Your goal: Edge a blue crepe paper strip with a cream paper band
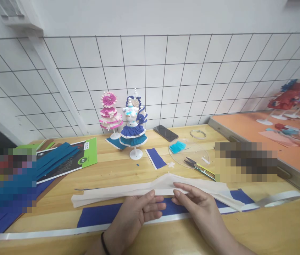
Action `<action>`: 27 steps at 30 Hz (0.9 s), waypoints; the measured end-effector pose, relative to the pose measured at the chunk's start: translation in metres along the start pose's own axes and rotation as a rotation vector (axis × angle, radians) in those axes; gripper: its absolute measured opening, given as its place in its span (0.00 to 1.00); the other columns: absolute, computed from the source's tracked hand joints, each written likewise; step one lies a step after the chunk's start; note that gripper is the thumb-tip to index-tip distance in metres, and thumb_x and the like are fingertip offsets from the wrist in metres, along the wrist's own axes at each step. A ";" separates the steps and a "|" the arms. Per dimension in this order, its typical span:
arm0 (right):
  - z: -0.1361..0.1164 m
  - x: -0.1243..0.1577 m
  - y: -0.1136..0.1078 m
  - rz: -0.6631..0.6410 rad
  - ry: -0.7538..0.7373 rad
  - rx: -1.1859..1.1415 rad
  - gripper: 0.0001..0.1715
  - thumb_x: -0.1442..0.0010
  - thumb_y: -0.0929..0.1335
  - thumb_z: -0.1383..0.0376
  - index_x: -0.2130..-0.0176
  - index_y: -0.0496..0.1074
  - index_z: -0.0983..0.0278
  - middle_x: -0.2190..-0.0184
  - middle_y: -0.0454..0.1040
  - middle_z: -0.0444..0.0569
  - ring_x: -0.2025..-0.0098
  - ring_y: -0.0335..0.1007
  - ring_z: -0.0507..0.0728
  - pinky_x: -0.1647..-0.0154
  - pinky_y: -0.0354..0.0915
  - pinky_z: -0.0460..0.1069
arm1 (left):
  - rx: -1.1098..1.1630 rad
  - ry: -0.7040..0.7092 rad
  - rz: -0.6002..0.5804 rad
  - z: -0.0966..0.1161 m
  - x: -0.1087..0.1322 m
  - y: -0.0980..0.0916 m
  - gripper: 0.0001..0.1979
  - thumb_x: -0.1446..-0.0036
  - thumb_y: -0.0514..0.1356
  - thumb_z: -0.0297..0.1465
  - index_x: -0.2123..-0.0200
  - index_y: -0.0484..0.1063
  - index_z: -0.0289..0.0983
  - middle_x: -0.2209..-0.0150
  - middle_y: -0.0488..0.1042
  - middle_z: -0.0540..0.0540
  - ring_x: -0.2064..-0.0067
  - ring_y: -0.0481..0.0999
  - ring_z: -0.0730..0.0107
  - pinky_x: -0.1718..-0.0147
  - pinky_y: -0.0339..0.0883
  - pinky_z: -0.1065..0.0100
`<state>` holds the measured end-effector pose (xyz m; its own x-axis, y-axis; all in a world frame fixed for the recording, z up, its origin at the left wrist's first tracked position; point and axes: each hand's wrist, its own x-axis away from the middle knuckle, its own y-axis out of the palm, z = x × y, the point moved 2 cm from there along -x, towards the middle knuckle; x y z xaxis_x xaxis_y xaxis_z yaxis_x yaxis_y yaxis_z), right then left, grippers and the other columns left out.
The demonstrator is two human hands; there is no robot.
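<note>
A long strip of thin white crepe-like paper (128, 191) stretches crosswise in front of me, its middle puckered upward. My left hand (139, 216) has its thumb on the lower edge of this strip, the other fingers curled beneath. My right hand (199, 203) pinches the same edge between thumb and fingertips, a short way to the right. Under both hands lies a dark blue paper strip (99, 214). A narrow white tape (46, 233) runs along its near edge and past both ends, curling up at the right.
Dress-form figures in ruffled paper, one blue (132, 131) and one pink (110, 117), stand at the back. A phone (166, 132), clear disc (192, 154), thread snips (199, 168) and small blue piece (155, 158) lie ahead. Blue paper strips (56, 161) cover the left; an orange-topped table (245, 127) adjoins right.
</note>
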<state>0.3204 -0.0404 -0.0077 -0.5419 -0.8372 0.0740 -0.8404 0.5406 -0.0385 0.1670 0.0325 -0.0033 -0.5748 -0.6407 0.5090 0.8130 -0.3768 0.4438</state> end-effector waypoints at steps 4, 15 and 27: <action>-0.001 0.006 0.002 -0.083 -0.034 0.036 0.28 0.50 0.69 0.52 0.53 0.72 0.63 0.73 0.79 0.49 0.67 0.76 0.60 0.61 0.69 0.52 | 0.013 0.008 0.000 0.000 0.000 0.001 0.10 0.48 0.60 0.30 0.67 0.73 0.27 0.65 0.78 0.35 0.67 0.78 0.65 0.70 0.70 0.71; -0.001 0.014 0.012 -0.343 -0.291 0.290 0.20 0.42 0.64 0.59 0.49 0.67 0.53 0.55 0.73 0.47 0.52 0.67 0.57 0.51 0.63 0.50 | 0.029 0.046 -0.082 -0.002 -0.001 0.001 0.12 0.47 0.59 0.31 0.65 0.75 0.27 0.63 0.78 0.36 0.65 0.77 0.66 0.66 0.70 0.72; -0.006 0.014 0.010 -0.318 -0.179 0.225 0.20 0.42 0.64 0.57 0.50 0.68 0.57 0.52 0.73 0.47 0.49 0.65 0.60 0.48 0.61 0.53 | 0.075 -0.022 -0.047 0.000 0.000 0.004 0.15 0.44 0.55 0.33 0.67 0.75 0.26 0.66 0.78 0.35 0.69 0.77 0.68 0.69 0.70 0.72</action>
<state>0.3044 -0.0462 -0.0007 -0.2318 -0.9711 -0.0560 -0.9357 0.2384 -0.2601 0.1706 0.0311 -0.0015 -0.6147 -0.6083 0.5022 0.7764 -0.3543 0.5212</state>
